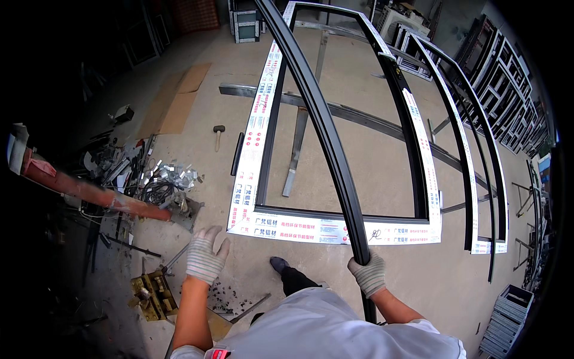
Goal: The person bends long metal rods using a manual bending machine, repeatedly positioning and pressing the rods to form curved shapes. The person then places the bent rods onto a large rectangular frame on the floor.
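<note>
My right hand (367, 275), in a striped knit work glove, is wrapped round a long black metal profile (320, 122). The profile runs from beside my body up and away to the far left, slanting across a large window frame (335, 231) in front of me. White protective film with printing covers the frame's outer faces; its inner edges are black. My left hand (207, 257), gloved the same way, hovers empty near the frame's near left corner. Its fingers are apart and touch nothing. The profile's far end passes out of view at the top.
Steel support bars (239, 90) lie beneath the frame. A second frame (469, 179) stands to the right. A mallet (218, 136) and cardboard (179, 105) are on the floor at left, beside metal scraps (170, 176), a red post (101, 194) and a brass-coloured machine (153, 294).
</note>
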`<state>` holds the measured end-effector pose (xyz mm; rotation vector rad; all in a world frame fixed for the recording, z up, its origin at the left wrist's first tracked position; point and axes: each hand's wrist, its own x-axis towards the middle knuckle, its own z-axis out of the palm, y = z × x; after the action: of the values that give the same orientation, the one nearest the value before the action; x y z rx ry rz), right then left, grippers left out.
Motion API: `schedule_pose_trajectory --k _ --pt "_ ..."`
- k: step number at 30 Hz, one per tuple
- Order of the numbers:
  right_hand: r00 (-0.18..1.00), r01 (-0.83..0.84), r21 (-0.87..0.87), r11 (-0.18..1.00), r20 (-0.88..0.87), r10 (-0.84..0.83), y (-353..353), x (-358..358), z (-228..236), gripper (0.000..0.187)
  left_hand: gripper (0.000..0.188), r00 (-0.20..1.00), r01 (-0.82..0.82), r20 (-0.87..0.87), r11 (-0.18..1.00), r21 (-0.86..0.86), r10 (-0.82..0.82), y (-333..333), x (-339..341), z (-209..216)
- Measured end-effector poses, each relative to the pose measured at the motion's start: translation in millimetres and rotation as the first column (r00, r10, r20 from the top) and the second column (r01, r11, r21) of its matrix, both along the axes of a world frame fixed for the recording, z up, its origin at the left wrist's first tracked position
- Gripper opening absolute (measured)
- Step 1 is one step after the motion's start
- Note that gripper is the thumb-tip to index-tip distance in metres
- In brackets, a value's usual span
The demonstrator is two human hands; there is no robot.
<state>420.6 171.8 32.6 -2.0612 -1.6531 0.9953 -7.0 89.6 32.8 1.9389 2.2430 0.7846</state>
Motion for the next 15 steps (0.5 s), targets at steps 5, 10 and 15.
schedule_pose_trajectory --k 5,10,15 --pt "0.986 0.14 0.006 0.99 -0.095 -0.139 49.3 -9.8 -5.6 0.032 0.038 0.873 -0.341 0.174 0.825 -0.45 0.456 -106.5 -11.3 -64.5" --pt "0.965 0.26 0.068 0.963 -0.013 -0.26 83.4 -6.4 -12.2 0.03 0.035 0.671 -0.281 0.299 0.606 -0.744 0.678 -163.4 -0.7 -98.8" --pt "0.955 0.243 0.087 0.966 0.151 -0.254 137.4 -15.9 8.5 0.041 0.036 0.708 -0.204 0.274 0.56 -0.803 0.651 -177.4 -13.5 -116.0"
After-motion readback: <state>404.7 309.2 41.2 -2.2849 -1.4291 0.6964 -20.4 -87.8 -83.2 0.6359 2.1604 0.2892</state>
